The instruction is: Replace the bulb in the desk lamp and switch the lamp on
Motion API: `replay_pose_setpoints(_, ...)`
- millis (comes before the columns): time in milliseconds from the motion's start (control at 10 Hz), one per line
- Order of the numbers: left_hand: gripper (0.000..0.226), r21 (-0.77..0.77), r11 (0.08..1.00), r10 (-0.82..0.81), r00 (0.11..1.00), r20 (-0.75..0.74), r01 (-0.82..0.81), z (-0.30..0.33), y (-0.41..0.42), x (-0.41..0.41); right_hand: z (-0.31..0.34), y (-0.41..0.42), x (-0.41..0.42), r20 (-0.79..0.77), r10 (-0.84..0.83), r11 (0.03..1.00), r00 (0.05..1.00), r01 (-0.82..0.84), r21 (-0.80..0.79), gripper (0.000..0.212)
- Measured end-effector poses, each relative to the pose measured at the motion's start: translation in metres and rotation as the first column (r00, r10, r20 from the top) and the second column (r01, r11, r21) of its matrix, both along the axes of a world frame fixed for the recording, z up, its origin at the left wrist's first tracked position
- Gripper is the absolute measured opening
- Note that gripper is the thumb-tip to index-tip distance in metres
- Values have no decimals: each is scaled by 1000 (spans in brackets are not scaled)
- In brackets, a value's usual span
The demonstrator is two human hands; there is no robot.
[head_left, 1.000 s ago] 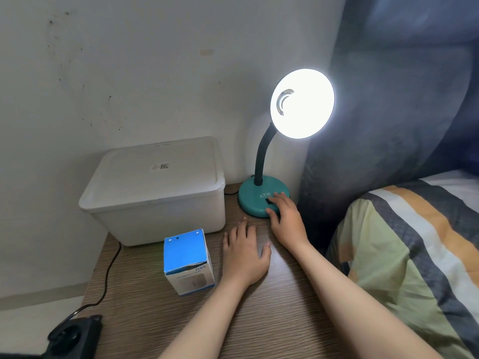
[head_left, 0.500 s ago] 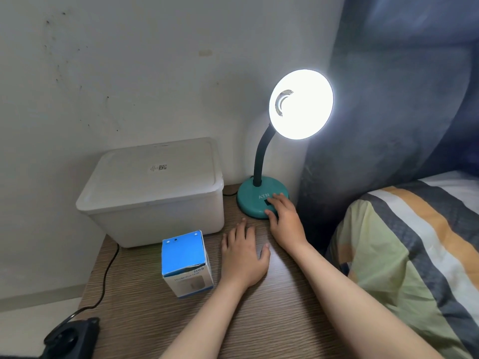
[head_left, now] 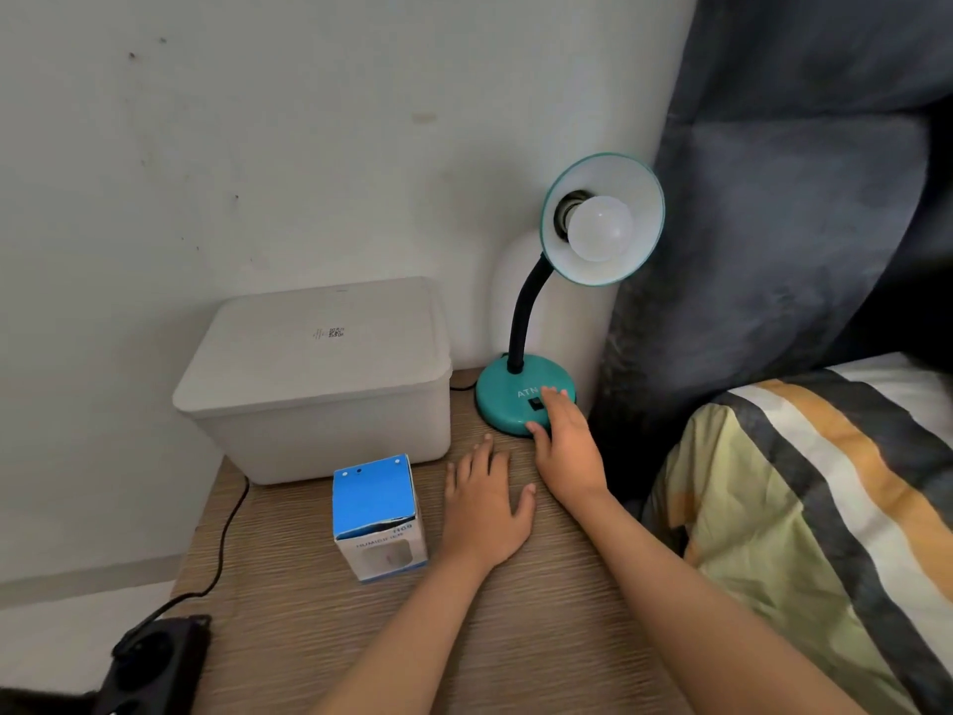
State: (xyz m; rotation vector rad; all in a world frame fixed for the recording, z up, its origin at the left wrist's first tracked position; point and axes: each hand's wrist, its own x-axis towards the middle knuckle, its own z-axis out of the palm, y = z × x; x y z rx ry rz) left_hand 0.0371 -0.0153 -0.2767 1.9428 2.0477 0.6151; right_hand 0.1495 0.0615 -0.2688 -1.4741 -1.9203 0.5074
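A teal desk lamp stands at the back right of the wooden table, its round base (head_left: 503,399) against the wall. A black gooseneck (head_left: 523,312) holds up the teal shade (head_left: 639,198). A white bulb (head_left: 601,228) sits in the socket and is dark. My right hand (head_left: 564,446) rests on the front right of the base, fingers beside the black switch (head_left: 536,403), holding nothing. My left hand (head_left: 487,500) lies flat on the table, fingers apart, just left of the right hand.
A blue and white carton (head_left: 379,518) stands left of my left hand. Behind it is a white lidded bin (head_left: 319,374). A black cord (head_left: 227,539) runs to a power strip (head_left: 154,657) at the front left. A striped blanket (head_left: 804,508) and dark curtain (head_left: 799,172) fill the right.
The lamp was lit in both earlier frames and is dark now. My right hand stays on the base by the switch. My left hand has not moved.
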Motion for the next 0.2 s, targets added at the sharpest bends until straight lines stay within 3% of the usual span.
replay_pose_setpoints(100, 56, -33, 999, 5, 994, 105, -2, 8, -2, -3, 8, -12, 1, -46, -43, 999, 998, 43, -1, 48)
replay_pose_setpoints(200, 55, -76, 997, 24, 977, 214, -8, 21, 2, -6, 8, -35, 3, -222, -112, 994, 969, 112, -13, 44)
